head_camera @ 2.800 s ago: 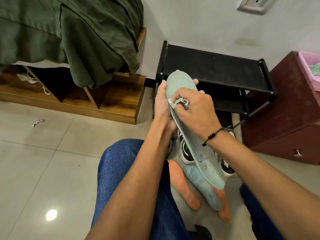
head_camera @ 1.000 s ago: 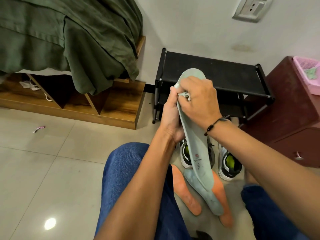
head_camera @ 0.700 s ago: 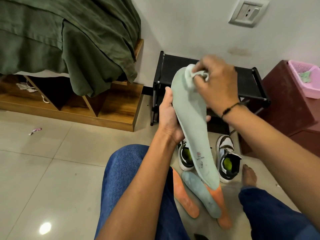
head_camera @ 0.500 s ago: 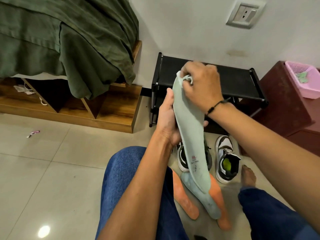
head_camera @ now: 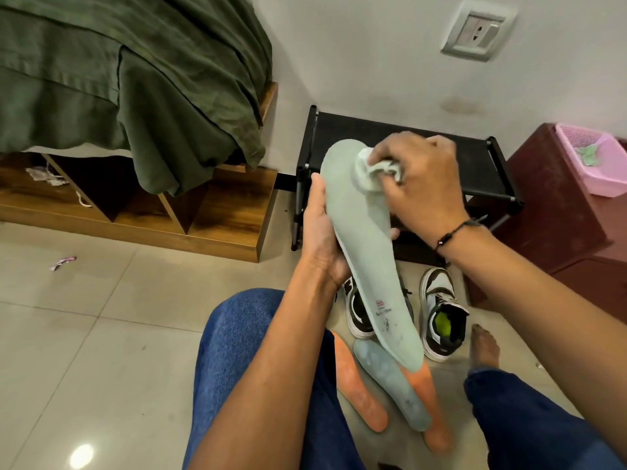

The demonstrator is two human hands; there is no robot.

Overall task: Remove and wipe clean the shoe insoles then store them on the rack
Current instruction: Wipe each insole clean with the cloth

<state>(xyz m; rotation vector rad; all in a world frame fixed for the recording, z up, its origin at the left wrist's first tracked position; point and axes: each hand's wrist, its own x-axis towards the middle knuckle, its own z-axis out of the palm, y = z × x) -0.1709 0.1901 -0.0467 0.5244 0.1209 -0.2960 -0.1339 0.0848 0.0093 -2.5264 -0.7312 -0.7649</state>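
My left hand (head_camera: 320, 232) grips a pale green insole (head_camera: 364, 252) from behind at its middle, toe end up, heel end hanging over the floor. My right hand (head_camera: 422, 184) pinches a small white wipe (head_camera: 368, 173) and presses it on the insole's upper part. On the floor below lie another pale insole (head_camera: 390, 388) and two orange insoles (head_camera: 356, 388) (head_camera: 429, 408). A pair of black and white sneakers (head_camera: 441, 320) stands in front of the black shoe rack (head_camera: 481, 164), the left one partly hidden by the held insole.
A bed with a green blanket (head_camera: 135, 79) and wooden base (head_camera: 220, 218) is at the left. A dark red cabinet (head_camera: 559, 205) with a pink basket (head_camera: 597, 161) stands right of the rack. My knees in jeans (head_camera: 237, 351) and a bare foot (head_camera: 485, 347) are near the insoles.
My right hand has rubbed the wipe up and down the insole's upper half and now sits near the toe end. My left hand keeps the same grip.
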